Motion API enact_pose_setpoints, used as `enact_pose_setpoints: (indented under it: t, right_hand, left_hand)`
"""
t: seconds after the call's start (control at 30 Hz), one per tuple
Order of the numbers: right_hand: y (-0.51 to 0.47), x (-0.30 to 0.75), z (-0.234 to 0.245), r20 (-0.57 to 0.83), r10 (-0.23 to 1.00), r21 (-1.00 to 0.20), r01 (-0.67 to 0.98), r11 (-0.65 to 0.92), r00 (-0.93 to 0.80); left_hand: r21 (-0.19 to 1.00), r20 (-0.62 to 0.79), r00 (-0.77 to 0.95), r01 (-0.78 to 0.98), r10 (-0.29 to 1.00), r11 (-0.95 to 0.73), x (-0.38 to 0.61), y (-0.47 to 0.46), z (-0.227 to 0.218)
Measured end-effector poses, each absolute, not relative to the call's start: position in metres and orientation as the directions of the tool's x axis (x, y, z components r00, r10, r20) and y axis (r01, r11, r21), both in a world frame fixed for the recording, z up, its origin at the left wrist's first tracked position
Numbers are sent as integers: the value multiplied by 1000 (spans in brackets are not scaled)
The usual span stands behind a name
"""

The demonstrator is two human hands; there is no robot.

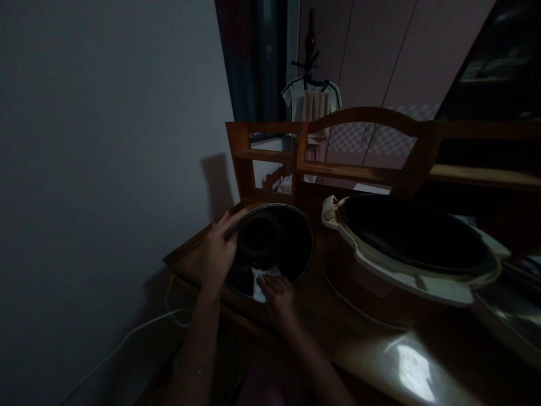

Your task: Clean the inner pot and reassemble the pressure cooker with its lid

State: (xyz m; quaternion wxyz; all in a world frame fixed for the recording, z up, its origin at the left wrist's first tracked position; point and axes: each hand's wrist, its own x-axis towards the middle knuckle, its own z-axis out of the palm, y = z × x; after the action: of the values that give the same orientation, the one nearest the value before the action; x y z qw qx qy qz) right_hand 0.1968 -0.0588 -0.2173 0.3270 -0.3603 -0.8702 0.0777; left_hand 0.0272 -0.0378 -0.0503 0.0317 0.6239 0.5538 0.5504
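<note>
A round dark pot (291, 237) is tipped toward me on the wooden table, its black inside showing. My left hand (220, 251) grips its left rim, with the thumb on the inner side and the fingers along the edge. My right hand (276, 290) presses a white cloth (258, 288), possibly a paper tissue, against the near inner wall. The fingers of that hand are dim, and part of the cloth is hidden under them.
To the right stands a wide white appliance (443, 287) with a round black inside. A wooden shelf frame (296, 158) lines the table's back. The wall (127, 141) is close on the left, with a white cable (127, 336) below. Light glares on the tabletop (372, 355).
</note>
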Motion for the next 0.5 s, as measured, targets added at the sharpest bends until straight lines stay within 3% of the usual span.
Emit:
enact_pose_setpoints:
  t: [0.2,0.33,0.43,0.5]
  right_hand:
    - [-57,197,-219,572,659,-317,609,727,-489]
    - [-58,199,-215,576,674,-332,620,710,-463]
    - [-58,200,-212,560,679,-361,597,716,-475]
    - [-58,200,-213,558,681,-402,563,722,-474]
  left_hand:
    - [607,585,-61,694,809,-387,17,-42,-47]
    - [710,617,-298,609,728,-353,31,-63,-92]
    - [838,490,-504,498,711,-223,50,-75,-139]
    - [857,452,-531,481,717,-185,62,-78,-161]
